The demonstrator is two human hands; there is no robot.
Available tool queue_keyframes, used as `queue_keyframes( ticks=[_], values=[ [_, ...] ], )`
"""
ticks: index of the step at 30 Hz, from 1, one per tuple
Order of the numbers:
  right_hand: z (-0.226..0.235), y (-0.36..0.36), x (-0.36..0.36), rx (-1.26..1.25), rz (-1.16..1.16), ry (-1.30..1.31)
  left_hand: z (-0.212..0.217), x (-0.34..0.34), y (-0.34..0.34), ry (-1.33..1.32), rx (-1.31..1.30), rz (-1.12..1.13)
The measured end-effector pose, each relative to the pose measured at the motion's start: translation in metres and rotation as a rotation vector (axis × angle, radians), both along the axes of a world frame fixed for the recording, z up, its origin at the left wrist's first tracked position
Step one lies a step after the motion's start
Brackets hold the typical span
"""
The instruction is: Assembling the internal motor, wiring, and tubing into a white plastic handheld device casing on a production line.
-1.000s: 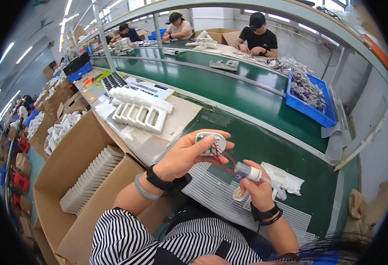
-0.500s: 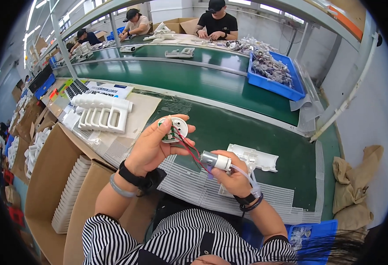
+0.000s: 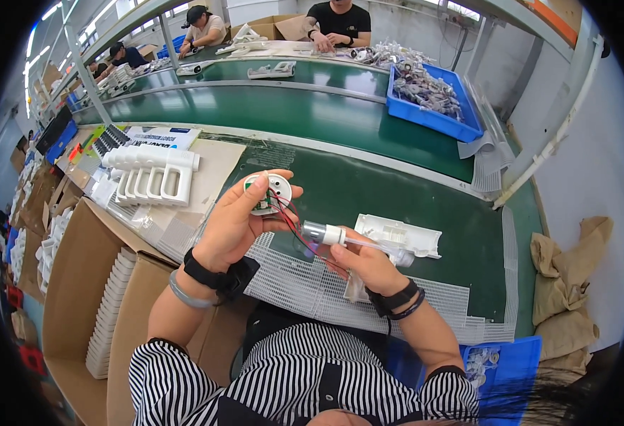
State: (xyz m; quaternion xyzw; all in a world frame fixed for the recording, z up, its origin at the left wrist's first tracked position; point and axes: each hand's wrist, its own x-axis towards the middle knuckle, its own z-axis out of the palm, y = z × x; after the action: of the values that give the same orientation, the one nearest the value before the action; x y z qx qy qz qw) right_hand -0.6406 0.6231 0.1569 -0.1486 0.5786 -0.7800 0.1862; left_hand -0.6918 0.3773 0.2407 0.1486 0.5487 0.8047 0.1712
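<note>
Above the green mat, left hand grips disc, right hand pinches motor.

White round disc, red wires

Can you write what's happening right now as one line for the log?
left hand: holds round white disc | right hand: holds small motor | red-black wires join them | over green mat
</note>
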Motion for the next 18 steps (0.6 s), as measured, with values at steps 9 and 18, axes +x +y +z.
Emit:
queue_keyframes(
  ticks=[9,18],
  values=[
    [-0.002,-0.028,-0.022,-0.432,0.361,-0.294,0.000,-0.003,-0.008,-0.105,0.210,-0.026],
    [-0.019,-0.040,-0.023,-0.188,0.218,-0.250,-0.002,0.000,-0.025,-0.031,0.126,0.027]
  ],
)
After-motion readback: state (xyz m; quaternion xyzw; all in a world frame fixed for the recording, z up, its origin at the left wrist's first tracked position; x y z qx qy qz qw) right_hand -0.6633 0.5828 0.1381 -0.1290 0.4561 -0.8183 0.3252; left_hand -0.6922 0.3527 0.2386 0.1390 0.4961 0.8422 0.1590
